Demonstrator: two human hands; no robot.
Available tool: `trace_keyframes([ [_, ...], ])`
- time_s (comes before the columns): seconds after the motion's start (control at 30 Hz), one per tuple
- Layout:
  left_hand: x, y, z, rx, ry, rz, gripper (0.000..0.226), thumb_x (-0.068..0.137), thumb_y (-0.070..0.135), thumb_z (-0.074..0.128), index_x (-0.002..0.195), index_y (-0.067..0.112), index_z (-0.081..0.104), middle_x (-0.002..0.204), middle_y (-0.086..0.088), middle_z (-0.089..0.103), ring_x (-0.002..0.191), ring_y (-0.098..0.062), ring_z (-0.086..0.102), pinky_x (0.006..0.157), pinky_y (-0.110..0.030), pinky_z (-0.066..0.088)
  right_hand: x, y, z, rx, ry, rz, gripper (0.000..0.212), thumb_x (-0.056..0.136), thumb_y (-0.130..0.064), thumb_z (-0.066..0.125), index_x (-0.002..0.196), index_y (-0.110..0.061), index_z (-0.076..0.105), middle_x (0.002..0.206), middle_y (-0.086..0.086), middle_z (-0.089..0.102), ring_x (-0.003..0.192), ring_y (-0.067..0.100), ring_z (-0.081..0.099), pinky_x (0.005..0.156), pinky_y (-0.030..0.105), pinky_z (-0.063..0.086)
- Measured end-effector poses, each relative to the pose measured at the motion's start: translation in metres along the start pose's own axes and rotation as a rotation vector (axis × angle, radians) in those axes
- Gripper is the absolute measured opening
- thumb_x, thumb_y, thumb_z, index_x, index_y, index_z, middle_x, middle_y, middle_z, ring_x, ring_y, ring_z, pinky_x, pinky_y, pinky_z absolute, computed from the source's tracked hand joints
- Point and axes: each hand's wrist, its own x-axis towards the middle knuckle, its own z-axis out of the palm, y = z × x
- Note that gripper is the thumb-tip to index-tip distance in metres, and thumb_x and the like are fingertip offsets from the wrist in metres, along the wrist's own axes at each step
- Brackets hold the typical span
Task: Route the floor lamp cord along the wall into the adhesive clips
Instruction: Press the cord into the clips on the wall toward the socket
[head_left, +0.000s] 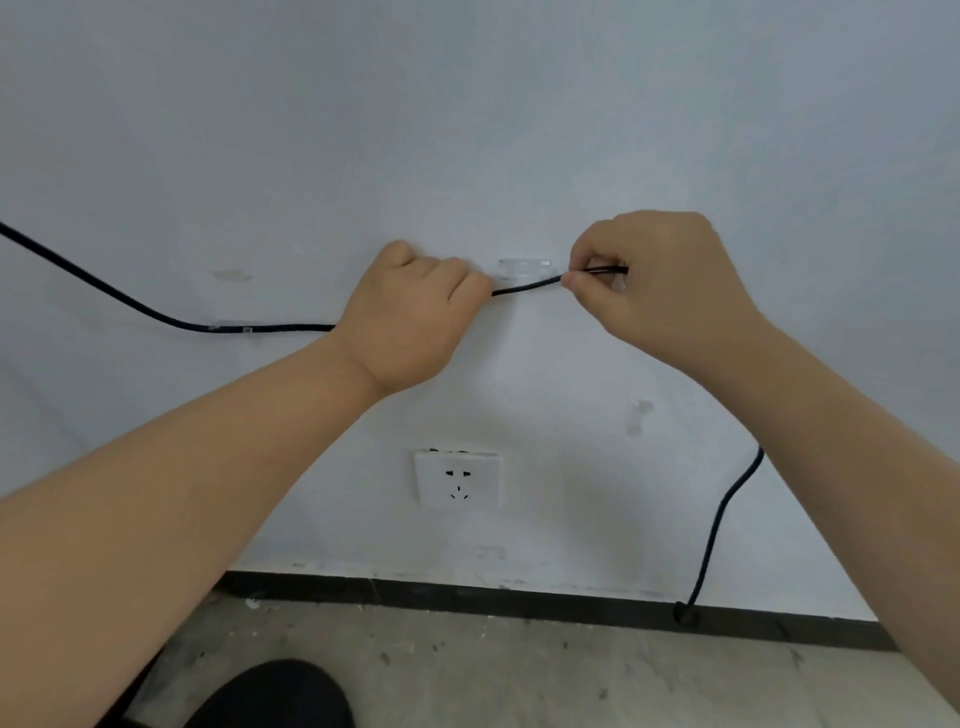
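Observation:
A black lamp cord (524, 287) runs along the white wall. It comes in from the upper left, dips, and passes through a clear adhesive clip (244, 329). My left hand (415, 312) is shut on the cord just right of that clip. My right hand (660, 280) pinches the cord further right. The stretch between my hands hangs just below a second clear adhesive clip (523, 266), outside it. Past my right arm the cord drops to the floor at the skirting.
A white wall socket (458, 479) sits below my hands. Another faint clear clip (491, 552) is stuck low on the wall. A black skirting board (467, 597) meets the grey concrete floor. My dark shoe (275, 696) shows at the bottom edge.

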Motion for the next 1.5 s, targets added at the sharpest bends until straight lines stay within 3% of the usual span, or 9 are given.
trace_keyframes([
  [0.4, -0.009, 0.021, 0.0, -0.333, -0.076, -0.354, 0.032, 0.076, 0.016, 0.039, 0.058, 0.0, 0.06, 0.049, -0.014, 0.063, 0.038, -0.027, 0.057, 0.052, -0.031, 0.049, -0.002, -0.006, 0.004, -0.018, -0.008, 0.026, 0.017, 0.086, -0.018, 0.052, 0.089, -0.008, 0.066, 0.087, 0.015, 0.067, 0.084, 0.031, 0.058, 0.075, 0.039, 0.046],
  [0.7, 0.008, 0.01, -0.014, -0.377, -0.116, -0.132, 0.029, 0.072, 0.001, 0.047, 0.088, -0.008, 0.069, 0.072, -0.024, 0.069, 0.055, -0.033, 0.064, 0.049, -0.032, 0.05, 0.003, -0.001, 0.002, 0.144, 0.094, 0.137, 0.021, 0.079, -0.017, 0.064, 0.081, -0.009, 0.045, 0.067, 0.015, 0.059, 0.07, 0.037, 0.057, 0.069, 0.045, 0.049],
  [0.8, 0.015, 0.009, -0.014, -0.433, -0.099, -0.066, 0.025, 0.064, -0.01, 0.055, 0.083, -0.008, 0.071, 0.068, -0.023, 0.069, 0.052, -0.033, 0.064, 0.048, -0.033, 0.052, -0.001, 0.002, 0.003, 0.121, 0.101, 0.16, 0.018, 0.079, -0.016, 0.065, 0.077, -0.007, 0.049, 0.06, 0.005, 0.051, 0.064, 0.03, 0.052, 0.067, 0.042, 0.048],
  [0.93, 0.019, 0.009, -0.013, -0.493, -0.083, -0.076, 0.042, 0.07, 0.015, 0.036, 0.076, -0.003, 0.073, 0.064, -0.018, 0.068, 0.051, -0.031, 0.064, 0.048, -0.031, 0.052, -0.007, 0.001, 0.001, 0.095, 0.093, 0.145, 0.006, 0.082, -0.006, 0.058, 0.079, -0.002, 0.059, 0.066, 0.011, 0.061, 0.067, 0.03, 0.056, 0.068, 0.043, 0.049],
  [1.07, 0.02, 0.011, -0.007, -0.425, -0.034, -0.079, 0.015, 0.07, 0.01, 0.064, 0.066, -0.004, 0.07, 0.056, -0.019, 0.065, 0.045, -0.031, 0.061, 0.044, -0.03, 0.05, -0.014, 0.001, 0.004, 0.083, 0.101, 0.227, 0.006, 0.082, -0.003, 0.055, 0.081, -0.002, 0.061, 0.057, -0.007, 0.05, 0.06, 0.016, 0.049, 0.057, 0.013, 0.039],
  [1.13, 0.02, 0.012, -0.003, -0.431, -0.006, -0.09, 0.013, 0.069, 0.007, 0.072, 0.063, -0.004, 0.068, 0.055, -0.02, 0.063, 0.042, -0.031, 0.059, 0.043, -0.029, 0.048, -0.017, 0.002, 0.007, 0.082, 0.144, 0.262, 0.007, 0.082, -0.006, 0.057, 0.079, -0.002, 0.061, 0.056, -0.008, 0.047, 0.058, 0.014, 0.046, 0.055, 0.017, 0.035],
  [1.23, 0.02, 0.014, 0.0, -0.449, 0.032, -0.109, 0.028, 0.075, 0.018, 0.053, 0.062, -0.002, 0.067, 0.053, -0.019, 0.061, 0.039, -0.03, 0.056, 0.041, -0.027, 0.045, -0.02, 0.005, 0.011, 0.098, 0.219, 0.342, 0.017, 0.082, -0.017, 0.061, 0.074, -0.002, 0.06, 0.052, -0.009, 0.043, 0.06, 0.016, 0.045, 0.051, 0.025, 0.029],
  [1.33, 0.02, 0.017, 0.001, -0.442, 0.037, -0.102, 0.033, 0.074, 0.02, 0.046, 0.062, 0.001, 0.07, 0.051, -0.018, 0.06, 0.034, -0.028, 0.051, 0.04, -0.025, 0.044, -0.029, 0.01, 0.014, 0.125, 0.202, 0.388, 0.017, 0.082, -0.017, 0.06, 0.074, -0.002, 0.061, 0.055, -0.003, 0.047, 0.059, 0.016, 0.046, 0.051, 0.017, 0.033],
  [1.5, 0.019, 0.02, 0.001, -0.383, 0.036, -0.108, 0.032, 0.073, 0.018, 0.045, 0.061, 0.001, 0.07, 0.047, -0.018, 0.055, 0.032, -0.026, 0.047, 0.04, -0.024, 0.042, -0.045, 0.027, 0.013, 0.591, 0.07, 0.581, 0.027, 0.081, -0.001, 0.054, 0.062, -0.02, 0.056, 0.063, -0.001, 0.055, 0.037, -0.001, 0.048, 0.038, 0.007, 0.038],
])
